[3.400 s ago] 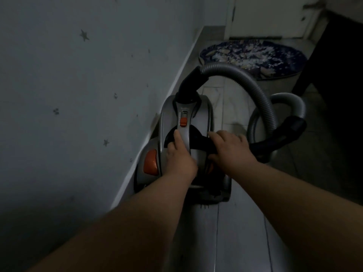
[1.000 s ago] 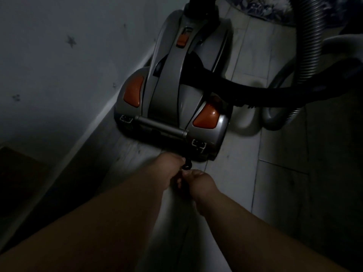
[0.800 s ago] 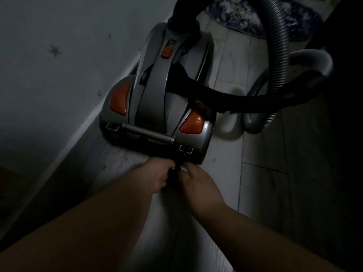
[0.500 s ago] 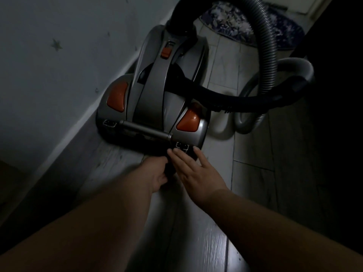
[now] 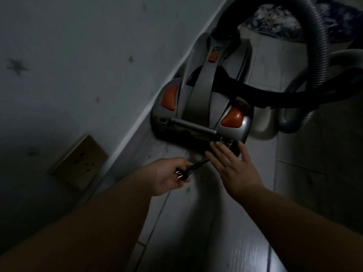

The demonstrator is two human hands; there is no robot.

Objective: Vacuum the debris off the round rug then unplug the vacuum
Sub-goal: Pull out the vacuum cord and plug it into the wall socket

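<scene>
A grey canister vacuum (image 5: 198,107) with orange buttons stands on the floor against the wall. My left hand (image 5: 167,175) grips its black plug (image 5: 185,172), metal prongs showing, with a short length of cord running back to the vacuum's rear. My right hand (image 5: 233,167) is open, fingers straight, touching the rear edge of the vacuum. The grey ribbed hose (image 5: 320,46) loops over the right side. Part of the round dark patterned rug (image 5: 279,22) with pale debris shows at the top, behind the vacuum.
A brass-coloured wall socket (image 5: 80,161) sits low on the grey wall (image 5: 78,55), left of my left hand. A white skirting board runs along the wall. The floor (image 5: 196,232) is pale planks; the right side is dark.
My left hand has drawn the plug and cord out from the vacuum's rear, toward me. My right hand has let go and opened against the vacuum. The view has swung left, showing the socket.
</scene>
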